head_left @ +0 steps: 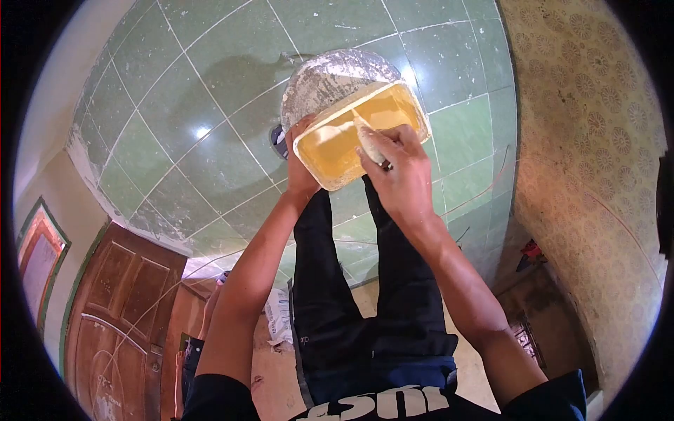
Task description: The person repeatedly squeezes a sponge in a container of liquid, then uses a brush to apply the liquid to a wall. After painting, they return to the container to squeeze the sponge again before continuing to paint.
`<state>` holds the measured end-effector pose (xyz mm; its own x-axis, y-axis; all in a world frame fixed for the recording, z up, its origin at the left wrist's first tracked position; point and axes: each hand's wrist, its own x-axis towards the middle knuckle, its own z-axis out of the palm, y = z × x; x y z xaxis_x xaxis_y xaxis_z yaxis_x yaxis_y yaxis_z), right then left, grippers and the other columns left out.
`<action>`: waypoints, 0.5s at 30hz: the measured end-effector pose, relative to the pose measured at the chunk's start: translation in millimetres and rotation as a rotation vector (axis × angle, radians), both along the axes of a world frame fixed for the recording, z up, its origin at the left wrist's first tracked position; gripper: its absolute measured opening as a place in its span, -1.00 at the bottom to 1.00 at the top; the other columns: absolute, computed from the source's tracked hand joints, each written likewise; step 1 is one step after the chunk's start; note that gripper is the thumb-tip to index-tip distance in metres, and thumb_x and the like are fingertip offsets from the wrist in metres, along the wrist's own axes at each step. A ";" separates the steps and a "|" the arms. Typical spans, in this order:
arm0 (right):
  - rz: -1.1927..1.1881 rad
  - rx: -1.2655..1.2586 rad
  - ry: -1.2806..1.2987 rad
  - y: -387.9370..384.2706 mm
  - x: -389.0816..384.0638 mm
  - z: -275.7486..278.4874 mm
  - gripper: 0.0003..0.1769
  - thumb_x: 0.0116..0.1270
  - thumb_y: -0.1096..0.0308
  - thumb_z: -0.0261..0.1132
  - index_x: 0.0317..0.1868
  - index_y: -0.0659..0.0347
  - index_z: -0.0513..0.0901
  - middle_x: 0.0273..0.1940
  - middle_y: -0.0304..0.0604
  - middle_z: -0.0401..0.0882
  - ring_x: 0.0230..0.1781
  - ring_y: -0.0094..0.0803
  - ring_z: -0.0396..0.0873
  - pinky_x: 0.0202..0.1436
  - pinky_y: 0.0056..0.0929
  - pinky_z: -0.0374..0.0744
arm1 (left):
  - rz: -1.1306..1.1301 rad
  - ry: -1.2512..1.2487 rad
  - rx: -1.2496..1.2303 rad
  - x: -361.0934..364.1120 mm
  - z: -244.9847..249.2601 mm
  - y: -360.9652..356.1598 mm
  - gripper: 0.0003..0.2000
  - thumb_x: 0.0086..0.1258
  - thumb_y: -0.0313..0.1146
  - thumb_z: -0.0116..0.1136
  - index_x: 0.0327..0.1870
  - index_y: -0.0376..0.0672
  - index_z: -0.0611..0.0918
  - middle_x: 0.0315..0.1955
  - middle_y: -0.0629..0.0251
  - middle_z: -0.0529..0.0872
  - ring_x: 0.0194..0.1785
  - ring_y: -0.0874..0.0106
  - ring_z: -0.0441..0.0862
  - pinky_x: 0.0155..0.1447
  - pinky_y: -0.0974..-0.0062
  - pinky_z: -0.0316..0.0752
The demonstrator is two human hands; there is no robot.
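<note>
A yellow rectangular plastic tub (337, 163) is tilted in front of me, with whitish paste smeared on its rim and inner wall. My left hand (302, 175) grips the tub's left end, its fingers partly hidden behind the wall. My right hand (406, 179) is closed around the handle of a putty knife (372, 140), which is coated in pale paste and seen nearly edge-on. The knife's tip reaches inside the tub, close to the far wall. Just behind the tub is a round, paste-crusted surface (309, 84), partly covered by it.
Green tiles (232, 91) spread out ahead, with white smears along the edges. A patterned wall (583, 126) rises on the right. To the left is a brown wooden door (123, 288). A white bag (279, 316) lies near my legs, and a thin cable (165, 291) runs across the left side.
</note>
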<state>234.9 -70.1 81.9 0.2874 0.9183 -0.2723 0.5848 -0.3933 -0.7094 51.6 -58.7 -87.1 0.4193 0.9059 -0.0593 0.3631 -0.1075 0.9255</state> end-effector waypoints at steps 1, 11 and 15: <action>-0.001 0.000 0.000 -1.4 -3.1 -0.2 -0.67 0.39 0.43 0.48 0.15 0.25 0.80 -0.02 0.01 0.64 -0.18 -0.01 0.76 -0.11 -0.12 0.72 | -0.047 0.041 -0.032 -1.7 -4.1 2.0 -0.29 0.30 0.05 0.48 0.44 -0.05 0.59 0.38 0.16 0.54 0.51 0.08 0.38 0.54 0.07 0.18; 0.184 -0.048 0.124 -24.2 -32.3 -5.9 -0.60 0.31 0.47 0.49 0.17 0.23 0.77 -0.04 -0.01 0.55 -0.17 0.00 0.74 -0.08 -0.05 0.73 | -0.097 0.099 -0.054 -0.5 0.7 7.6 -0.27 0.28 0.11 0.48 0.44 -0.03 0.59 0.35 0.22 0.57 0.48 0.11 0.41 0.56 0.04 0.18; 0.158 -0.052 0.158 -29.8 -21.3 -2.8 -0.61 0.31 0.49 0.50 0.16 0.21 0.79 -0.05 0.00 0.55 -0.13 -0.02 0.72 -0.04 -0.06 0.72 | -0.046 0.056 -0.181 -0.4 -1.3 5.0 -0.26 0.26 0.12 0.50 0.43 -0.03 0.60 0.34 0.20 0.57 0.47 0.08 0.41 0.55 0.02 0.20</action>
